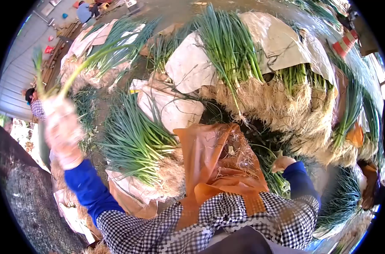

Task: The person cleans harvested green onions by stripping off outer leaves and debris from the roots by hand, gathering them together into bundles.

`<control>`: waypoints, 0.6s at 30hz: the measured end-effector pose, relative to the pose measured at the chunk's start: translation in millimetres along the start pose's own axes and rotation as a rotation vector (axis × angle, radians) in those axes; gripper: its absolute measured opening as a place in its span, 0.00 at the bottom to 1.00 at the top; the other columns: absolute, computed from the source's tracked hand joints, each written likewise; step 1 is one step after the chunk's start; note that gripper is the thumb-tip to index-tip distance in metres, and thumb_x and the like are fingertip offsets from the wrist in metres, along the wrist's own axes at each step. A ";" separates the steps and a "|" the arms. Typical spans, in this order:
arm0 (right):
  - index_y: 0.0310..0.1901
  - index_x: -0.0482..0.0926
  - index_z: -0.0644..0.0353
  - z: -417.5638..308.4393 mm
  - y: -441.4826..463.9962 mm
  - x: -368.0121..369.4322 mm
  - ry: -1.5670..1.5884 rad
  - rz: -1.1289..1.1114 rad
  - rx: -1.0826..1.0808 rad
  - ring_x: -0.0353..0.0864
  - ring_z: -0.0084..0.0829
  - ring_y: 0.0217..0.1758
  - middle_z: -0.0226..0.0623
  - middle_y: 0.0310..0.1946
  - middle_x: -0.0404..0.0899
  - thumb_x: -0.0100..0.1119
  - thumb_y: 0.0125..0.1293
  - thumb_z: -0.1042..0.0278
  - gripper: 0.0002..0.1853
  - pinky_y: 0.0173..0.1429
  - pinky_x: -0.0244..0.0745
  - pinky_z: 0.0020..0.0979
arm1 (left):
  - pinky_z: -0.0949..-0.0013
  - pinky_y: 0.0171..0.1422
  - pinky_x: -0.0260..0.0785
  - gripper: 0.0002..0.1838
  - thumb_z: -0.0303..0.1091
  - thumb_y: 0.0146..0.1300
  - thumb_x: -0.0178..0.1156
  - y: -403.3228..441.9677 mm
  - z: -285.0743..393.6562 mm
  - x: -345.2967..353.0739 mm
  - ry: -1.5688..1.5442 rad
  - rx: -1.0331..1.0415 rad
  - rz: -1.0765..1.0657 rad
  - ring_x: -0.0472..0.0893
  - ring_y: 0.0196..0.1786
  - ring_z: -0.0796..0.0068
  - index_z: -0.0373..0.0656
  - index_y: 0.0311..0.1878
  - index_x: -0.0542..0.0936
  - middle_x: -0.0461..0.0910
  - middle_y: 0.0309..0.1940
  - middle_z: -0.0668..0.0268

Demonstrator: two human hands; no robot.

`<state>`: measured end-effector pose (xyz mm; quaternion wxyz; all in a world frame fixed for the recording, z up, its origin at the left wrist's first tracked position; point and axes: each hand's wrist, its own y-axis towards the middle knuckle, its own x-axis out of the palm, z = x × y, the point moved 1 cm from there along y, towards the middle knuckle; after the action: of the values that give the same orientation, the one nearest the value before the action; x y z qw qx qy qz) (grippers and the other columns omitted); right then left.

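My left hand (63,131) is raised at the left, smeared by motion, with its fingers closed around a green onion. The green onion stalk (90,59) sticks out above the fist and bends right; a shorter green tip rises on the other side. Low beside my lap, my right hand (283,163) is curled closed over loose green onion leaves (268,163); what its fingers hold, if anything, cannot be made out. Between my hands an orange apron (209,156) covers my lap, with root scraps on it. A pile of green onions (137,144) lies left of the apron, roots toward me.
Ahead, large rooted green onion bundles (230,46) stand partly under pale sheets (281,40). Another heap (112,59) lies at the far left. More bundles (349,110) line the right side. A person (86,12) sits at the upper left; another person (36,103) is at the left edge.
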<state>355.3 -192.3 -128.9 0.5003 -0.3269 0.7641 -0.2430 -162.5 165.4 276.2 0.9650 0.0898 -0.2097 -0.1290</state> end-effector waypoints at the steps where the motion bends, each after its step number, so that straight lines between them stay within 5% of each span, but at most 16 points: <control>1: 0.41 0.81 0.57 -71.3 -8.8 -72.8 -0.054 -0.230 0.334 0.80 0.42 0.43 0.44 0.39 0.81 0.45 0.63 0.61 0.15 0.50 0.74 0.36 | 0.83 0.11 0.54 0.14 0.29 0.64 0.49 12.6 -31.1 4.0 0.063 -0.117 -0.164 0.63 0.20 0.87 0.41 0.53 0.66 0.66 0.25 0.71; 2: 0.44 0.81 0.56 -57.5 30.3 -77.6 -0.076 -0.154 0.293 0.77 0.41 0.51 0.41 0.46 0.79 0.49 0.61 0.46 0.23 0.55 0.71 0.37 | 0.83 0.13 0.57 0.11 0.30 0.63 0.50 21.3 -72.8 -0.2 -0.405 -0.412 -0.255 0.63 0.19 0.87 0.42 0.48 0.68 0.65 0.24 0.73; 3: 0.44 0.81 0.55 -70.0 29.0 -106.0 0.146 0.517 0.196 0.79 0.41 0.46 0.42 0.43 0.80 0.50 0.61 0.45 0.23 0.52 0.73 0.36 | 0.83 0.15 0.56 0.07 0.30 0.64 0.50 23.4 -117.8 -6.4 -0.430 -0.511 -0.279 0.63 0.18 0.86 0.43 0.44 0.69 0.63 0.22 0.75; 4: 0.45 0.80 0.55 -98.7 30.2 -139.9 0.349 0.835 0.218 0.80 0.39 0.44 0.39 0.41 0.81 0.50 0.61 0.45 0.23 0.52 0.73 0.32 | 0.82 0.16 0.57 0.05 0.30 0.65 0.50 8.4 -146.5 27.8 0.009 -0.410 -0.041 0.64 0.18 0.85 0.42 0.41 0.71 0.63 0.22 0.75; 5: 0.46 0.80 0.55 -108.1 48.0 -163.1 0.363 0.850 0.230 0.80 0.38 0.44 0.37 0.40 0.81 0.52 0.61 0.45 0.23 0.50 0.74 0.32 | 0.82 0.16 0.57 0.05 0.31 0.65 0.50 0.4 -187.7 32.4 0.398 -0.326 0.047 0.64 0.19 0.86 0.42 0.41 0.73 0.63 0.21 0.76; 6: 0.46 0.79 0.54 -113.6 65.6 -183.4 0.380 0.864 0.242 0.80 0.37 0.43 0.36 0.40 0.81 0.54 0.60 0.45 0.22 0.48 0.74 0.31 | 0.82 0.17 0.58 0.06 0.31 0.63 0.55 2.5 -225.8 31.1 -0.135 -0.552 -0.034 0.65 0.19 0.85 0.43 0.42 0.75 0.65 0.22 0.77; 8: 0.49 0.79 0.49 -110.9 128.1 -195.0 0.177 0.709 0.447 0.81 0.31 0.43 0.35 0.43 0.81 0.55 0.60 0.43 0.22 0.48 0.75 0.28 | 0.82 0.21 0.62 0.08 0.35 0.62 0.58 -14.6 -327.6 17.9 -0.489 -0.783 -0.020 0.70 0.22 0.83 0.44 0.42 0.76 0.70 0.23 0.76; 10: 0.46 0.79 0.51 -102.4 172.6 -181.5 0.155 0.703 0.413 0.81 0.31 0.41 0.35 0.41 0.81 0.55 0.60 0.47 0.19 0.45 0.76 0.29 | 0.77 0.28 0.71 0.08 0.35 0.63 0.57 -52.7 -384.6 31.6 -0.312 -0.899 0.066 0.76 0.27 0.79 0.43 0.41 0.76 0.76 0.27 0.70; 13: 0.44 0.77 0.62 -71.4 222.8 -126.6 1.017 0.707 -0.122 0.79 0.28 0.40 0.34 0.39 0.80 0.54 0.63 0.60 0.14 0.45 0.75 0.30 | 0.66 0.41 0.76 0.06 0.31 0.62 0.56 -103.7 -442.4 46.8 -0.449 -1.019 -0.029 0.80 0.37 0.72 0.42 0.42 0.76 0.79 0.33 0.65; 15: 0.44 0.76 0.64 -131.1 149.4 -154.0 1.219 0.491 -0.137 0.78 0.26 0.43 0.33 0.43 0.79 0.54 0.64 0.65 0.12 0.47 0.74 0.26 | 0.65 0.46 0.76 0.07 0.27 0.61 0.56 -144.5 -464.4 68.0 -0.427 -1.045 -0.033 0.80 0.40 0.71 0.41 0.42 0.76 0.79 0.35 0.65; 18: 0.46 0.79 0.56 -145.5 125.3 -151.8 0.420 0.668 -0.175 0.79 0.33 0.43 0.36 0.42 0.80 0.54 0.65 0.62 0.12 0.47 0.73 0.26 | 0.68 0.42 0.76 0.08 0.22 0.56 0.60 -163.3 -435.8 112.2 -0.384 -0.951 0.053 0.80 0.38 0.73 0.41 0.40 0.76 0.79 0.35 0.68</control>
<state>232.2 10.6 -69.1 0.3548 -0.0454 0.9317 -0.0628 88.1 30.0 -108.5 0.8461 -0.3900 -0.3036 -0.1997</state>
